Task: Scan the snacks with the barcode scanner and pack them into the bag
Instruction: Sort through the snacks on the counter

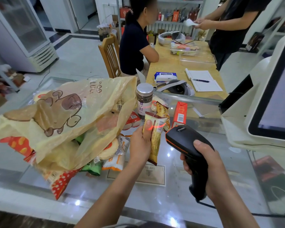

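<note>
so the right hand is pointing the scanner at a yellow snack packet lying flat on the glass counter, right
Not quite: the yellow snack packet is not lying on the glass counter; the left hand holds it up above it, as the head view shows. The right hand does point the scanner at it.

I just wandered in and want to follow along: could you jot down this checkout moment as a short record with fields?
Surface: glass counter
Left hand: grips a yellow snack packet, held upright
Right hand: grips the black barcode scanner, aimed at the packet
Scan light: red line across the packet and the left thumb
Bag: yellow plastic, lying on the counter left of the hands; snack packs lie around its mouth
Behind the packet: jar with a silver lid, red carton
</note>
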